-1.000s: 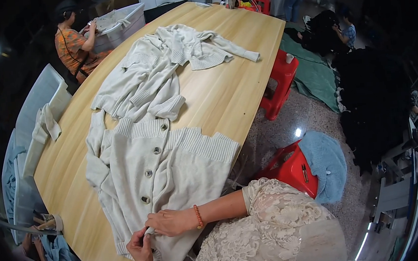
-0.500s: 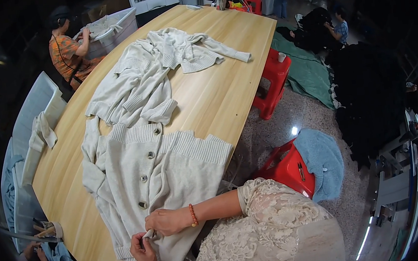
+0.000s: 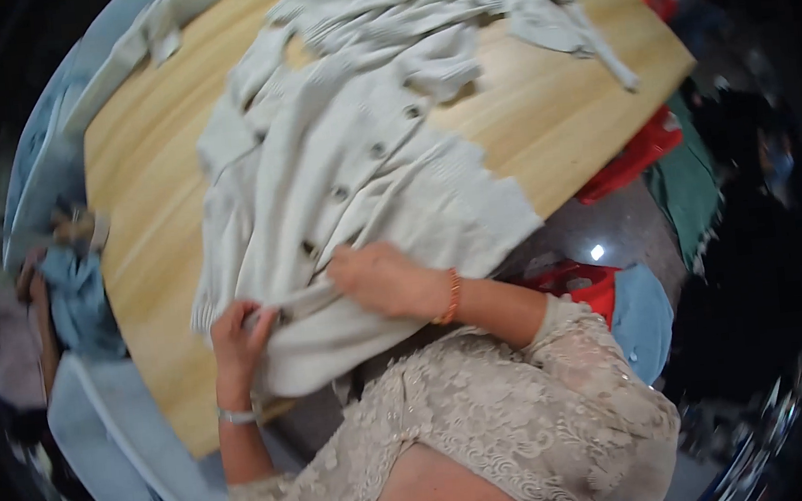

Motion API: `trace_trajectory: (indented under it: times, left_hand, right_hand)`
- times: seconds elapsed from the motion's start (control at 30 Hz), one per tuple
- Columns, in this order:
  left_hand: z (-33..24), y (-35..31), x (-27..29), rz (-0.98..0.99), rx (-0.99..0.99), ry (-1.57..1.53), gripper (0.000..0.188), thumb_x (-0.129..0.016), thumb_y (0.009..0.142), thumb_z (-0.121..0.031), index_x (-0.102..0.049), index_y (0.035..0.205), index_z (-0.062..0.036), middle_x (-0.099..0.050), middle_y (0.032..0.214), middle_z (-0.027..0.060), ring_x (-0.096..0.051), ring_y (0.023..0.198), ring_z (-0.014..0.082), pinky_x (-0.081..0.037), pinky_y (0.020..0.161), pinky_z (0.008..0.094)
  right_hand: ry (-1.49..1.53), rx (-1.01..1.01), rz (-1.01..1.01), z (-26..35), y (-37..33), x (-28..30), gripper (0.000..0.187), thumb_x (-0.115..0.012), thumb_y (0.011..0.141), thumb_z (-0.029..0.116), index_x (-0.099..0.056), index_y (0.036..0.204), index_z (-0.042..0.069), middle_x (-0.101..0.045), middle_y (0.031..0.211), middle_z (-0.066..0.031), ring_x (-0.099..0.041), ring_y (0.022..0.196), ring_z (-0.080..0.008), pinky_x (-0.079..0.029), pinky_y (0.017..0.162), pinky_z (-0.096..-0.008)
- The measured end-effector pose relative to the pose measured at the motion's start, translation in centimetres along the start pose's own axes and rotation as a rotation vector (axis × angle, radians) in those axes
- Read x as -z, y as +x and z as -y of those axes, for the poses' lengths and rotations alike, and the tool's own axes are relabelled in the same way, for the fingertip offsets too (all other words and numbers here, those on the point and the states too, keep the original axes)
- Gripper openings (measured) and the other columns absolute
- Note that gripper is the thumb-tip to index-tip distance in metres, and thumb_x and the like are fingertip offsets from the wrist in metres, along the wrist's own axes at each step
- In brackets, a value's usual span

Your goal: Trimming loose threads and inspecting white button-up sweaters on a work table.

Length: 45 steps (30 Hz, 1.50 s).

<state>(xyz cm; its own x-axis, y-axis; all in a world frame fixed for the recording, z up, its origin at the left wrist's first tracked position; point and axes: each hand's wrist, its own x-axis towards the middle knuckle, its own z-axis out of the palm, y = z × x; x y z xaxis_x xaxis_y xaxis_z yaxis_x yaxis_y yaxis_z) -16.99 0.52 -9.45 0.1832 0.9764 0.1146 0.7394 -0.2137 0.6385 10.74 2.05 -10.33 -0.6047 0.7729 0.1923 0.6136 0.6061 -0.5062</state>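
Note:
A cream knit cardigan [image 3: 269, 214] with a row of dark buttons [image 3: 340, 194] lies on the table in front of me, its near part reaching the edge. My left hand [image 3: 242, 345] pinches the near end of the button band beside a button, thumb and fingers together. Farther up the same band, my right hand [image 3: 384, 279] is closed on the knit, slightly smeared by motion. What lies under its fingers is hidden. Beyond the cardigan, another cream knit garment [image 3: 351, 11] is spread in folds.
The wooden table [image 3: 151, 177] fills the middle. Pale bins [image 3: 100, 410] stand along its left, where another person's arm [image 3: 43, 325] is near a blue garment [image 3: 82, 307]. On the right are a red stool [image 3: 591, 291] with a blue knit [image 3: 641, 320] and a black heap [image 3: 748, 287].
The view has tilted down and turned. My hands have moved apart along the button band: they were together at its near end, and the right is now farther up.

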Motion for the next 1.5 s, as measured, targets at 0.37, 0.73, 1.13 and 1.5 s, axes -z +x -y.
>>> trace_trajectory:
  times: [0.37,0.73,1.13,1.5]
  left_hand:
    - [-4.2,5.1,-5.8,0.003,-0.145,-0.022,0.031,-0.064,0.08,0.005,-0.061,0.11,-0.0011,-0.059,0.097,0.0155,-0.062,0.079,0.0306,-0.052,0.071,0.0368]
    - [-4.4,5.6,-4.4,0.284,0.292,-0.738,0.007,-0.069,0.087,-0.004,-0.066,0.089,0.0024,-0.065,0.075,0.0016,-0.053,0.061,0.0047,-0.041,0.055,0.0198]
    - [-3.9,3.6,-3.8,0.365,0.079,-0.591,0.026,-0.065,0.083,0.005,-0.065,0.109,0.0053,-0.068,0.099,0.0055,-0.061,0.09,0.01,-0.049,0.082,0.0253]
    - [-4.0,2.8,-4.5,0.217,-0.005,-0.447,0.02,-0.057,0.086,0.006,-0.068,0.103,0.0043,-0.066,0.088,0.0002,-0.057,0.082,0.0064,-0.046,0.076,0.0216]
  right_hand:
    - [-0.035,0.036,-0.029,0.0,0.7,-3.0,0.009,-0.058,0.08,0.009,-0.055,0.086,0.004,-0.055,0.089,-0.0133,-0.063,0.079,-0.0301,-0.052,0.065,-0.0396]
    - [0.211,-0.044,-0.317,1.3,-0.1,-2.0,0.018,-0.058,0.084,0.012,-0.051,0.095,0.0,-0.057,0.092,-0.0187,-0.064,0.076,-0.0372,-0.052,0.067,-0.0444]
    - [0.179,-0.089,-0.207,0.4,0.4,-2.4,0.024,-0.063,0.084,0.017,-0.054,0.096,-0.002,-0.056,0.091,-0.019,-0.063,0.081,-0.0364,-0.051,0.073,-0.0428]
    - [0.287,-0.03,-0.138,-1.0,0.3,-2.9,0.029,-0.06,0.078,0.003,-0.055,0.106,-0.002,-0.054,0.094,-0.0166,-0.059,0.092,-0.0354,-0.048,0.082,-0.0434]
